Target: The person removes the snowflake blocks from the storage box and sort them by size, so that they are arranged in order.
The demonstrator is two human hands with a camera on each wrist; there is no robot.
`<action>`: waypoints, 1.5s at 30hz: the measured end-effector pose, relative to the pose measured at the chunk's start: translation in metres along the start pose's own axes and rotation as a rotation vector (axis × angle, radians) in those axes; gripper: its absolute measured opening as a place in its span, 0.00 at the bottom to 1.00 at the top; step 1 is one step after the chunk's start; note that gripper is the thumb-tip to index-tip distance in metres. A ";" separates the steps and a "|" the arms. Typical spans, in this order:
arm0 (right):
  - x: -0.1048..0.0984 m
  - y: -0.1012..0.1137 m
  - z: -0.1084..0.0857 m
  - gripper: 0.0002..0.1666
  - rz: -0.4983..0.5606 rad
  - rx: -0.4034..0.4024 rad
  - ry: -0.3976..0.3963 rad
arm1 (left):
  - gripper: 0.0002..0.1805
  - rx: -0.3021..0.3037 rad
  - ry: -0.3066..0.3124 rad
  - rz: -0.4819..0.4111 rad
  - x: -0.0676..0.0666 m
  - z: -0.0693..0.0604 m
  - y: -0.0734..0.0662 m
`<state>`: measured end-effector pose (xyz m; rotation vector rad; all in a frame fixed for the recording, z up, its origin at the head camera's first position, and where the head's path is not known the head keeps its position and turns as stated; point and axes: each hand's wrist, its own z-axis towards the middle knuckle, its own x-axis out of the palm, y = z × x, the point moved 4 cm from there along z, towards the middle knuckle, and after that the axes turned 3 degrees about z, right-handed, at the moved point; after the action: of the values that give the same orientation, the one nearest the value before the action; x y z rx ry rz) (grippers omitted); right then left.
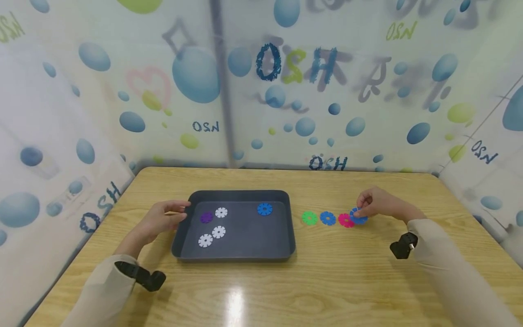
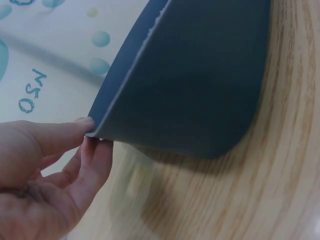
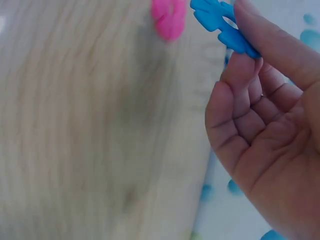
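My right hand (image 1: 377, 203) pinches a blue notched disc (image 1: 359, 216) between thumb and fingers, at the right end of a row on the table. In the head view this disc partly overlaps a pink notched disc (image 1: 345, 220). Left of the pink one lie a blue disc (image 1: 328, 218) and a green disc (image 1: 309, 218). My left hand (image 2: 55, 170) pinches the rim of a dark grey tray (image 2: 185, 85) at its left side, thumb on top and fingers beneath. Inside the tray are a purple disc (image 1: 206, 217), another blue disc (image 1: 264, 209) and white discs (image 1: 205, 240).
The tray and the row of discs rest on a wooden table (image 1: 327, 286). A patterned curtain (image 1: 253, 113) with blue and green spots stands behind the table and along both sides. A black wrist camera (image 1: 403, 245) is worn on the right sleeve.
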<state>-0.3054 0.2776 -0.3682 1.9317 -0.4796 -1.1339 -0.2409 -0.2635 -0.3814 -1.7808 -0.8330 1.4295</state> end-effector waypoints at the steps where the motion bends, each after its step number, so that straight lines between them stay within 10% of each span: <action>1: -0.002 -0.005 -0.002 0.16 0.005 0.016 0.002 | 0.24 -0.001 0.000 0.000 0.000 0.000 0.000; 18: -0.004 -0.043 -0.004 0.19 -0.095 0.051 -0.104 | 0.24 -0.012 -0.007 0.002 0.001 0.001 0.001; 45: 0.001 -0.038 -0.005 0.20 -0.082 0.030 -0.103 | 0.24 -0.018 -0.013 0.010 0.001 -0.001 -0.001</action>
<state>-0.3031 0.3014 -0.3979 1.9412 -0.4786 -1.2906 -0.2399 -0.2625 -0.3812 -1.7933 -0.8473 1.4453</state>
